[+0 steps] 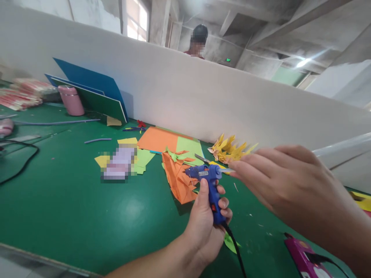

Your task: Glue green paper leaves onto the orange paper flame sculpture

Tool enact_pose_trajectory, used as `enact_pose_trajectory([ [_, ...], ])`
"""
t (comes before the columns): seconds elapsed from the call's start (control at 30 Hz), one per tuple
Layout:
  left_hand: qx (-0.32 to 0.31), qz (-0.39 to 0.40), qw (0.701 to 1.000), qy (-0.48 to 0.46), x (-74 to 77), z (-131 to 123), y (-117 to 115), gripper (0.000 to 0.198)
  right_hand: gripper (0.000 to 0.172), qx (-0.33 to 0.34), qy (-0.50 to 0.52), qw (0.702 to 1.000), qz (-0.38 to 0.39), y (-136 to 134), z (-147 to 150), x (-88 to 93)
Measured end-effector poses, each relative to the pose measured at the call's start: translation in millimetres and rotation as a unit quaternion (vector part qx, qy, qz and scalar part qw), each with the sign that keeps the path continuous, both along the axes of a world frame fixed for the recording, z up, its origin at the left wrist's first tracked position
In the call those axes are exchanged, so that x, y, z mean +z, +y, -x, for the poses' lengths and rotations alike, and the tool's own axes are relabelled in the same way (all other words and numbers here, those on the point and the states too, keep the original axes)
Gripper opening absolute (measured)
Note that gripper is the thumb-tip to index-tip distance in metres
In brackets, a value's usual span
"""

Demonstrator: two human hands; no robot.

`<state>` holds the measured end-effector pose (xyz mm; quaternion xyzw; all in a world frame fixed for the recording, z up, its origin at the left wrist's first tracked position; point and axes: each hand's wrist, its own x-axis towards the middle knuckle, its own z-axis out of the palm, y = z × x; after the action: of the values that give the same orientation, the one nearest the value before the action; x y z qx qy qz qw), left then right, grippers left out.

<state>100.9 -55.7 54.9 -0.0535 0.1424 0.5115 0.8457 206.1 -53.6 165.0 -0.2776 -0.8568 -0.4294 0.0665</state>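
My left hand [207,216] is wrapped round the handle of a blue hot glue gun [213,193], its nozzle pointing left. A pale glue stick [227,170] sticks out of the gun's back end, and the fingertips of my right hand [275,177] pinch it there. Just behind the nozzle lies a folded orange paper piece [177,179] with green paper leaves [175,155] at its top. Yellow paper petals [228,148] lie beyond my right hand. Scissors [203,158] with a yellow handle are partly hidden behind the gun.
Orange sheets [158,139] and green sheets [189,148] lie against the white partition [203,100]. A blurred-out phone-like object [119,164] rests left of them. Blue and green boards [95,100] lean beside a pink bottle [71,101]. A magenta power strip [304,256] is at lower right.
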Motion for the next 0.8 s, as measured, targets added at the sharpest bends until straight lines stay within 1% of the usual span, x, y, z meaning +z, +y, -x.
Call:
enact_pose_trajectory([
  [0.17,-0.011,0.015,1.0,-0.023,7.6,-0.3,-0.6,0.032,0.034,0.007,-0.016,1.0,0.001,7.3,0.6,5.1],
  [0.33,-0.011,0.056,0.997,-0.058,9.0,-3.7,2.0,0.031,0.038,0.018,-0.016,1.0,0.018,16.7,3.8,4.8],
  [0.53,0.016,0.05,0.996,-0.07,14.3,-4.0,1.4,0.026,0.037,-0.001,0.006,0.999,0.045,20.1,1.2,6.7],
  [0.67,0.014,0.057,0.995,-0.075,16.9,-4.8,0.9,0.026,0.039,0.013,0.001,0.999,0.033,20.8,1.2,7.6],
  [0.8,0.017,0.061,0.994,-0.084,16.7,-5.4,0.2,0.025,0.04,0.019,-0.004,0.999,0.04,22.0,2.1,7.8],
])
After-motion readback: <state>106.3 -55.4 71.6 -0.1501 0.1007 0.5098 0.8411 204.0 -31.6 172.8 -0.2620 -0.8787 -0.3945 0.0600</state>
